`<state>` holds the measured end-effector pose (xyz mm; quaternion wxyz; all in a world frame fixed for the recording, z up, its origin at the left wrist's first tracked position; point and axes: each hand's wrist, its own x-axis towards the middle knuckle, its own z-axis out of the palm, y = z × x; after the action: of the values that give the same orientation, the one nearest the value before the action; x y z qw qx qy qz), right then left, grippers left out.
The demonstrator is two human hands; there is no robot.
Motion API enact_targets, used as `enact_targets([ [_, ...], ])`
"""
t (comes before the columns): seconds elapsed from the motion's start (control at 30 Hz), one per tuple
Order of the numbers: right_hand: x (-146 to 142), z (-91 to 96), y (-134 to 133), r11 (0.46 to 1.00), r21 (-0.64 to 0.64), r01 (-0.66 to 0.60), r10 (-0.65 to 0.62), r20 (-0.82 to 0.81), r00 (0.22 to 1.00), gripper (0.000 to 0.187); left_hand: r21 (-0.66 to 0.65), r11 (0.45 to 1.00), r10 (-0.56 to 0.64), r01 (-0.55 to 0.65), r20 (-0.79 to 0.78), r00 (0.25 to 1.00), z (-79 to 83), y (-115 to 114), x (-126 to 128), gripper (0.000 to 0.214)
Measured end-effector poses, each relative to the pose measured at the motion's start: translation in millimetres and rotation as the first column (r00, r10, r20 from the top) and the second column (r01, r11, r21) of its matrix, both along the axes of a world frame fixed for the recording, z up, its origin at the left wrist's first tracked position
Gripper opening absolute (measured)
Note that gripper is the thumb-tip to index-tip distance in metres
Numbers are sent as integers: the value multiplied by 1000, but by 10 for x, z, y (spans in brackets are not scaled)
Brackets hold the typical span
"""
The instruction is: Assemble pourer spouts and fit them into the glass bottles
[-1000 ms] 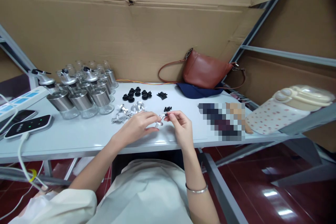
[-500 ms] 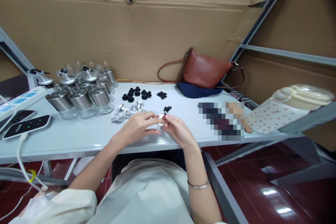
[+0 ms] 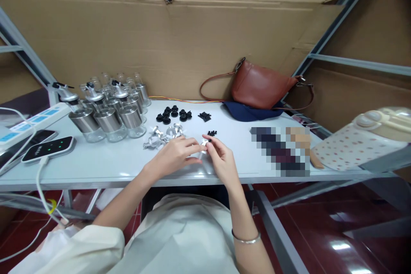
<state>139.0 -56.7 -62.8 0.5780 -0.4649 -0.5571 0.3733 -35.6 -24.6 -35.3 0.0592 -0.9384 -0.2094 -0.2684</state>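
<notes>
My left hand (image 3: 180,155) and my right hand (image 3: 222,160) meet above the front of the table, closed on a small silver pourer top (image 3: 204,142). The right thumb and index finger pinch its side, covering part of it. A dark bit shows by the right index finger, too small to make out. Left of the piece, the left fingertips grip it. Just beyond the left hand lies a pile of silver pourer tops (image 3: 157,137). Tiny black caps (image 3: 212,133) sit beyond the right fingers. Farther back are black ribbed stoppers (image 3: 166,119) and flat black pieces (image 3: 204,116).
Glass and steel bottles (image 3: 107,122), several with pourers, stand at the left. Near them lie a power strip (image 3: 38,120) and a cabled device (image 3: 48,150). A brown bag (image 3: 260,85) rests on a navy cap (image 3: 247,112). A dotted flask (image 3: 346,145) is at the right.
The view has shifted, so the table contents appear farther right. My right fingers have closed farther over the pourer top, which shows less. Both hands still hold it.
</notes>
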Motion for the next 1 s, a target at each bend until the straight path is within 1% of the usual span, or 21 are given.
enact_targets([
  [0.1,15,4,-10,1000,19,22,-23,22,999,32,-20,1000,3,-2,11,1000,6,-14,5,26],
  [0.2,39,21,-8,997,67,46,-48,30,998,30,-46,999,8,-8,12,1000,11,-24,11,23],
  [0.3,55,19,3,997,66,36,-37,7,999,27,-71,997,10,-9,9,1000,6,-21,13,24],
  [0.37,55,6,11,999,38,29,-28,-33,999,27,-79,997,12,-11,12,1000,0,-15,12,25],
  [0.47,42,-12,18,999,4,51,-50,-134,990,25,-81,997,8,-7,16,1000,0,-11,13,25],
  [0.6,22,-15,12,995,7,103,-98,-241,966,24,-100,995,9,-8,14,1000,11,-17,17,25],
  [0.67,18,-12,6,990,14,140,-132,-246,960,24,-105,994,10,-9,12,1000,11,-16,14,26],
  [0.73,19,-11,3,989,15,150,-142,-236,961,24,-108,994,12,-12,3,1000,4,-11,9,26],
  [0.83,23,-16,4,992,16,126,-119,-215,969,23,-111,994,6,-6,0,1000,-7,-1,3,26],
  [1.0,22,-17,-10,994,43,99,-87,-220,972,23,-83,996,-15,16,17,1000,-1,-15,16,24],
])
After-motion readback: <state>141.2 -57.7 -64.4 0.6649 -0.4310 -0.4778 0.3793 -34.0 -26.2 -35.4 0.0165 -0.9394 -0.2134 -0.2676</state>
